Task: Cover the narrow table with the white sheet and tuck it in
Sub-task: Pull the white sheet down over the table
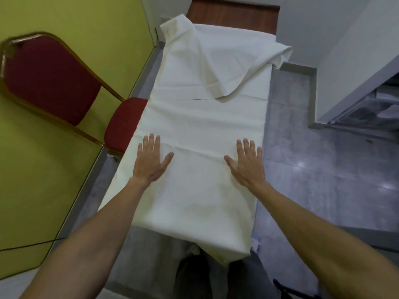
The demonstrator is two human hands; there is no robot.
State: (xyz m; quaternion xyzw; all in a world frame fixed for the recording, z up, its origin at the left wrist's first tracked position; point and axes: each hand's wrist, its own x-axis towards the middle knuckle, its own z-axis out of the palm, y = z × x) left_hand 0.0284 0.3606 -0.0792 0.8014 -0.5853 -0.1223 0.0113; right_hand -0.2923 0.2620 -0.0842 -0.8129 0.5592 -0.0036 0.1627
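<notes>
Head view: the white sheet lies along the narrow bench, whose wood shows only at the far end. The left hand and right hand press flat on it, fingers straight, spread and gripping nothing, probably to smooth creases. A far corner is folded back. The near end droops, seemingly untucked.
</notes>
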